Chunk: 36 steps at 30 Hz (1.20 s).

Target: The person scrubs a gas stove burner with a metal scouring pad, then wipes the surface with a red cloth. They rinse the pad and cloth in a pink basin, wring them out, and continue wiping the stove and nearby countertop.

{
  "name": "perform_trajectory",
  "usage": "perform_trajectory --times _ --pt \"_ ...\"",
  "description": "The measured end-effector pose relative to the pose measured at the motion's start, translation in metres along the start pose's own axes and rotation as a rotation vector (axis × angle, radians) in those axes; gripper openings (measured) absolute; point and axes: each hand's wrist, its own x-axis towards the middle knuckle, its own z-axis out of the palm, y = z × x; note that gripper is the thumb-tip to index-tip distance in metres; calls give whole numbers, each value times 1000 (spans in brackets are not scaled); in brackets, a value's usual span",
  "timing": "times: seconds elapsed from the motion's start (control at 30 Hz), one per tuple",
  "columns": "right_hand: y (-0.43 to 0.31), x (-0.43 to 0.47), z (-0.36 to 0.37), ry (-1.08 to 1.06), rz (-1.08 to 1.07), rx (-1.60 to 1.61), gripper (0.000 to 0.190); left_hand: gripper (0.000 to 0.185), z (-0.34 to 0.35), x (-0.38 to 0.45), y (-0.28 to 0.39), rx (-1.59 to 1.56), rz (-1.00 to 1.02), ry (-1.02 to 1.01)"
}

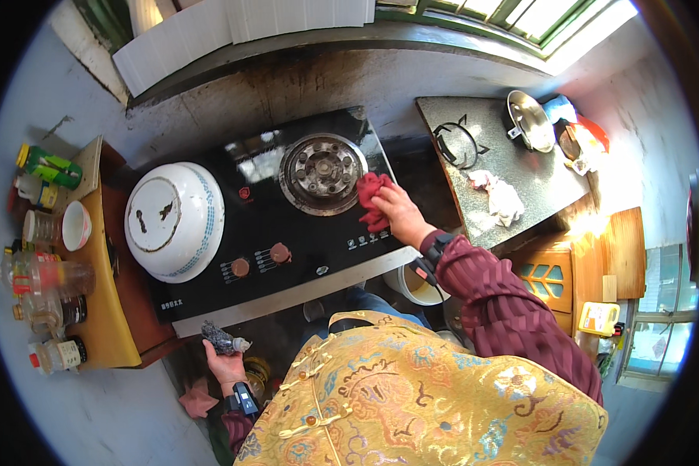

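My right hand (405, 216) presses a crumpled red cloth (375, 201) on the black glass gas stove (320, 244), just right of the uncovered round burner (324, 173). Off the stove's front left corner, my left hand (226, 362) holds a dark, crumpled scouring pad or cloth (218, 338) with a pale, shiny end. An upturned white enamel basin (169, 221) with a blue pattern rests on the stove's left part. Two brownish knobs, one of them a control knob (280, 253), stand near the front edge.
Right of the stove, a stone-topped counter (480, 227) holds a pan support (463, 145), a steel pan (533, 122) and a crumpled white cloth (504, 201). A bucket (422, 285) stands below. Bottles and a bowl (77, 226) crowd the left cabinet (108, 291).
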Motion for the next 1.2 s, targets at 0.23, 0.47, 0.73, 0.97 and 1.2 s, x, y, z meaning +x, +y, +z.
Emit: perform_trajectory --times 0.23,0.47,0.73,0.97,1.2 --pt "19 9 11 -24 -24 48 50 40 25 11 -12 4 0 118" --pt "79 90 22 171 -5 -19 43 46 43 4 -20 22 33 106" --pt "72 282 43 -195 -153 600 40 45 57 -23 -44 -34 36 229" --pt "0 322 72 -469 -465 185 35 46 48 -33 -46 -77 71 285" --pt "89 268 37 -227 -556 89 30 42 46 -27 -37 -133 98 283"
